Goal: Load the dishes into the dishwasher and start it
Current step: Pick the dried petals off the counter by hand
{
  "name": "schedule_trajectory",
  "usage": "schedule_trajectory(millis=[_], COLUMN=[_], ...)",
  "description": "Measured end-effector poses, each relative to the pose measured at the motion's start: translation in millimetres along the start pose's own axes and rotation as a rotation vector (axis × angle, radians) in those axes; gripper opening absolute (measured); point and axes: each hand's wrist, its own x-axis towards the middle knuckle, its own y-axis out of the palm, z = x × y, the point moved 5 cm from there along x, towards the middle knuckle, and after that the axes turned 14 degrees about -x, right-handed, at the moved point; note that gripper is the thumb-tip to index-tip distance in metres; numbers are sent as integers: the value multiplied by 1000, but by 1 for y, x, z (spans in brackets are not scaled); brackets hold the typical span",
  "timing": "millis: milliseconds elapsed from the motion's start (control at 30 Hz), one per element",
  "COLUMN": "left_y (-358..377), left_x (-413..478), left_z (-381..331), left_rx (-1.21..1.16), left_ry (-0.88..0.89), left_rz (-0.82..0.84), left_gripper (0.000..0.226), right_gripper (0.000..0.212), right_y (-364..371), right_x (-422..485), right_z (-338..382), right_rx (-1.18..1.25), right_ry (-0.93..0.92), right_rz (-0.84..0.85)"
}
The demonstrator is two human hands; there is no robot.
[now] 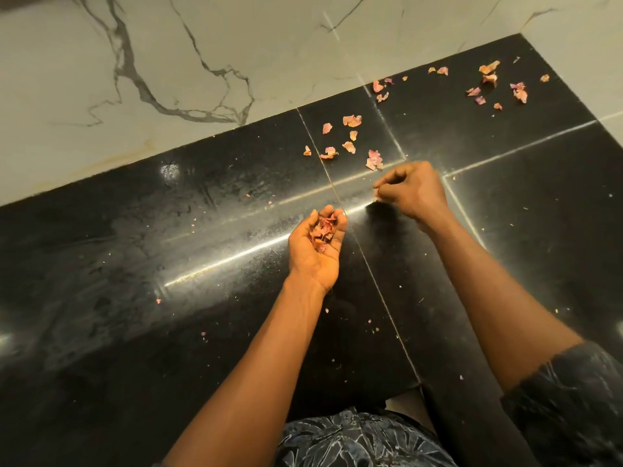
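Observation:
No dishes and no dishwasher are in view. My left hand (317, 246) is palm up over a black polished counter (168, 264), its fingers curled round a small pile of pink-orange onion skins (323, 230). My right hand (413, 192) hovers a little further back and to the right, knuckles up, pinching one skin scrap (376, 194) at its fingertips just above the counter. Several more loose skins (350, 139) lie scattered beyond both hands, and another scatter of skins (499, 85) lies toward the far right corner.
A white marble-patterned wall (168, 62) rises behind the counter and turns the corner at the far right. Pale grout lines cross the black slabs. Tiny crumbs dot the counter near my arms. The counter's front edge (397, 392) shows above my patterned clothing.

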Motion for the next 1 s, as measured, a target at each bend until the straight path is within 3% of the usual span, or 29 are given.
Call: schedule_trajectory(millis=[100, 200, 267, 433, 500, 600, 733, 867, 1000], left_y=[2, -3, -6, 5, 7, 8, 9, 5, 2], left_x=[8, 13, 13, 3, -1, -7, -11, -11, -11], left_z=[9, 19, 23, 24, 22, 20, 14, 5, 0], left_rx=[55, 58, 24, -53, -53, -50, -43, -57, -60], left_ry=[-1, -87, -132, -104, -100, -108, -96, -75, -60], left_rz=[-23, -39, -52, -26, -26, -6, 21, 25, 8], left_gripper=[21, 17, 18, 23, 25, 27, 26, 25, 25], right_gripper=[19, 19, 17, 18, 16, 32, 42, 23, 16], right_y=[9, 24, 23, -18, -33, -22, 8, 23, 13], right_x=[-50, -95, -104, -43, 1, 48, 50, 35, 32], right_z=[36, 63, 72, 63, 48, 25, 26, 29, 9], right_rx=[53, -270, -367, -107, -172, -449, -694, -737, -717], right_ry=[-200, -484, -566, -387, -245, -151, -326, -519, -451], right_rz=[115, 98, 48, -41, -134, -44, -32, -69, -72])
